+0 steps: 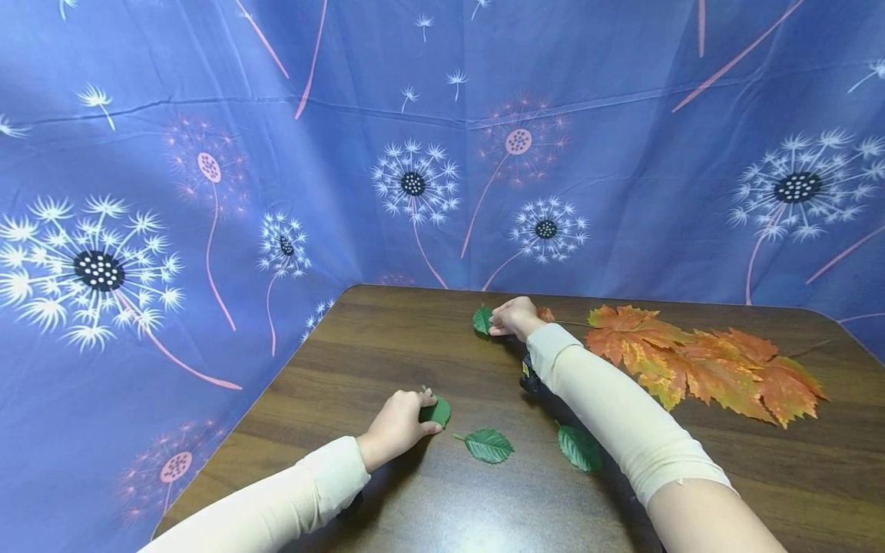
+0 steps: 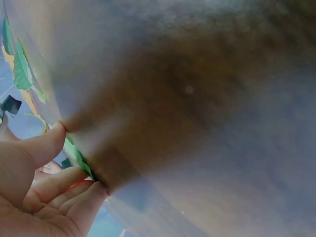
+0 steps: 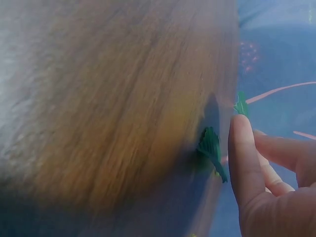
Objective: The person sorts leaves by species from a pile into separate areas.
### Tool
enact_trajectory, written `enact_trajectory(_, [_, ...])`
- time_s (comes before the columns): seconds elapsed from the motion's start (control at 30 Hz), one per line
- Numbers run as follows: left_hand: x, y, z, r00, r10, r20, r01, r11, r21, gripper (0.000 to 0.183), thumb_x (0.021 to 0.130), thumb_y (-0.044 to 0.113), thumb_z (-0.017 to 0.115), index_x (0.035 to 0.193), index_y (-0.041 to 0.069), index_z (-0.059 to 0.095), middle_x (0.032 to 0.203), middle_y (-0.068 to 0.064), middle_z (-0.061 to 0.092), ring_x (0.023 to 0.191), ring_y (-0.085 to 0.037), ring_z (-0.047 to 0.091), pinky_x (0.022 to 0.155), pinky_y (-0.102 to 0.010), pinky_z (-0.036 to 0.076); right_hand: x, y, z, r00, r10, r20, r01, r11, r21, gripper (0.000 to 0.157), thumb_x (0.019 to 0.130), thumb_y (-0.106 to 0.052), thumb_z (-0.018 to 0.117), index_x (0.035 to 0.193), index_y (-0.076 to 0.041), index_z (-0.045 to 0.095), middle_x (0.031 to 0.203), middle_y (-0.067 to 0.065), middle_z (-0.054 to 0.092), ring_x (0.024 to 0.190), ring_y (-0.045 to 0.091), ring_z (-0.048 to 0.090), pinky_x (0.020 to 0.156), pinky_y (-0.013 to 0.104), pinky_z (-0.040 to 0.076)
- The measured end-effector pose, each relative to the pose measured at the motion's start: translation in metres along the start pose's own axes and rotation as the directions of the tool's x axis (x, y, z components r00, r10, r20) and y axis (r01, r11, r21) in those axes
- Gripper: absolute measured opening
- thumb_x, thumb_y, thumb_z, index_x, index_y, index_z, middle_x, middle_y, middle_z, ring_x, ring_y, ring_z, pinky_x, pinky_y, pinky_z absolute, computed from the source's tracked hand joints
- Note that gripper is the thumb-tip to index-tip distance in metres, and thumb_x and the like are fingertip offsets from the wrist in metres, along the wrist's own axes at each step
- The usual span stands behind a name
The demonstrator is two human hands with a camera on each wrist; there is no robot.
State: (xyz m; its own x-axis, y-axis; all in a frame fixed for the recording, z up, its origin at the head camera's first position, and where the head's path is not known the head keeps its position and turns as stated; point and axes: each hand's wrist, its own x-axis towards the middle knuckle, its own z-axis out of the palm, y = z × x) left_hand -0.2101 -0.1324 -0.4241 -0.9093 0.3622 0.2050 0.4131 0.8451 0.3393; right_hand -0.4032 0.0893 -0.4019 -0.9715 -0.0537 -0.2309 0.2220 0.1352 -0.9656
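Observation:
My left hand (image 1: 399, 426) grips a green leaf (image 1: 435, 412) close over the brown table, thumb and fingers at its edges. The left wrist view shows that leaf (image 2: 79, 157) between the thumb and the fingers. Near the table's far edge, my right hand (image 1: 515, 317) pinches another green leaf (image 1: 482, 319) at its fingertips. In the right wrist view this leaf (image 3: 241, 103) stands up from the fingertips, while a separate dark green leaf (image 3: 210, 148) lies on the table beside the fingers. Between my arms lie a serrated green leaf (image 1: 488, 445) and one by the right sleeve (image 1: 579, 448).
A spread of orange and yellow maple leaves (image 1: 712, 365) lies on the right of the wooden table (image 1: 387, 338). A small orange piece (image 1: 545, 314) shows behind the right wrist. Blue cloth with dandelion prints (image 1: 470, 192) hangs behind the table and to its left.

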Motion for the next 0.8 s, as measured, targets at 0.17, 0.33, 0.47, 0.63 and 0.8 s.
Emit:
enact_trajectory(0.17, [-0.001, 0.000, 0.000, 1.000, -0.005, 0.008, 0.005, 1.000, 0.000, 0.041, 0.078, 0.017, 0.080, 0.110, -0.006, 0.069, 0.115, -0.023, 0.068, 0.105, -0.034, 0.068, 0.086, -0.039, 0.055, 0.011, 0.006, 0.007, 0.998, 0.025, -0.051, -0.025, 1.000, 0.010, 0.029, 0.084, 0.012, 0.062, 0.113, 0.016, 0.061, 0.069, 0.015, 0.070, 0.049, 0.013, 0.065, 0.059, 0.027, 0.058])
enact_trajectory(0.33, [0.000, 0.002, -0.001, 1.000, -0.023, 0.017, 0.023, 1.000, -0.001, 0.041, 0.078, 0.017, 0.080, 0.111, -0.006, 0.069, 0.116, -0.022, 0.067, 0.107, -0.034, 0.067, 0.089, -0.039, 0.054, 0.021, 0.012, 0.012, 0.996, 0.032, -0.081, -0.034, 0.999, -0.020, 0.028, 0.083, 0.010, 0.063, 0.111, 0.015, 0.064, 0.062, 0.011, 0.068, 0.044, 0.011, 0.063, 0.054, 0.025, 0.057])
enact_trajectory(0.47, [0.001, 0.003, -0.002, 0.999, -0.031, 0.025, 0.031, 1.000, 0.001, 0.042, 0.079, 0.019, 0.079, 0.112, -0.005, 0.069, 0.118, -0.021, 0.067, 0.109, -0.033, 0.066, 0.090, -0.039, 0.054, 0.023, 0.014, 0.013, 0.992, 0.036, -0.117, -0.043, 0.997, -0.059, 0.027, 0.082, 0.009, 0.065, 0.109, 0.014, 0.066, 0.054, 0.006, 0.064, 0.041, 0.010, 0.060, 0.051, 0.024, 0.056])
enact_trajectory(0.63, [0.001, 0.004, -0.002, 0.999, -0.025, 0.021, 0.025, 1.000, -0.005, 0.042, 0.079, 0.018, 0.080, 0.111, -0.006, 0.069, 0.116, -0.022, 0.068, 0.107, -0.033, 0.067, 0.088, -0.040, 0.054, 0.022, 0.013, 0.015, 0.986, 0.059, -0.154, -0.074, 0.993, -0.096, 0.020, 0.082, 0.005, 0.067, 0.101, 0.012, 0.070, 0.048, 0.001, 0.058, 0.040, 0.009, 0.059, 0.050, 0.022, 0.055])
enact_trajectory(0.8, [0.000, 0.003, -0.003, 1.000, -0.021, 0.012, 0.021, 1.000, -0.001, 0.041, 0.078, 0.017, 0.080, 0.111, -0.006, 0.069, 0.115, -0.023, 0.068, 0.106, -0.034, 0.067, 0.088, -0.041, 0.054, 0.020, 0.007, 0.017, 0.983, 0.072, -0.167, -0.098, 0.983, -0.156, 0.020, 0.082, 0.000, 0.071, 0.099, 0.009, 0.067, 0.054, 0.001, 0.057, 0.042, 0.009, 0.061, 0.053, 0.022, 0.056])
